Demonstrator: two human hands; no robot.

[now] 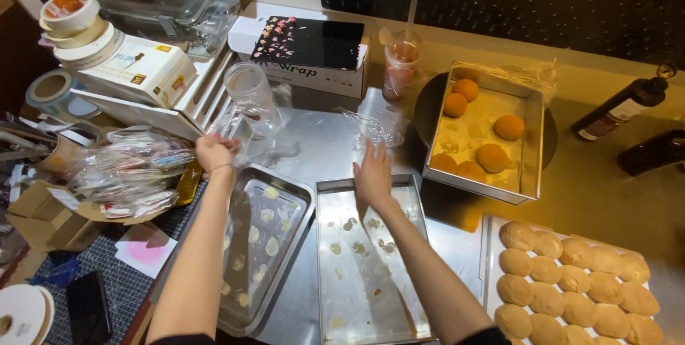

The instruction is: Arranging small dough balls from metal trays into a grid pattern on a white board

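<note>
Step in hand: handling clear wrapping at the back of the worktop (314, 152). The left hand (214, 152) has its fingers closed on a clear bag (250, 113), which stands up from the grip beside a heap of packets (132, 166). The right hand (372, 174) lies flat, fingers spread and holding nothing, across the far rim of the middle tray (364, 259); just beyond its fingertips lies a crumpled clear film (371, 127) — touching or just short of it, the blur leaves unsettled.

Both near trays, the left tray (264, 245) included, carry only residue. Round buns (571, 281) fill a tray at the right; a deep pan (485, 134) behind holds a few orange ones.

By my judgement, the next move calls for a firm pinch on the film — it is thin and will cling.
</note>
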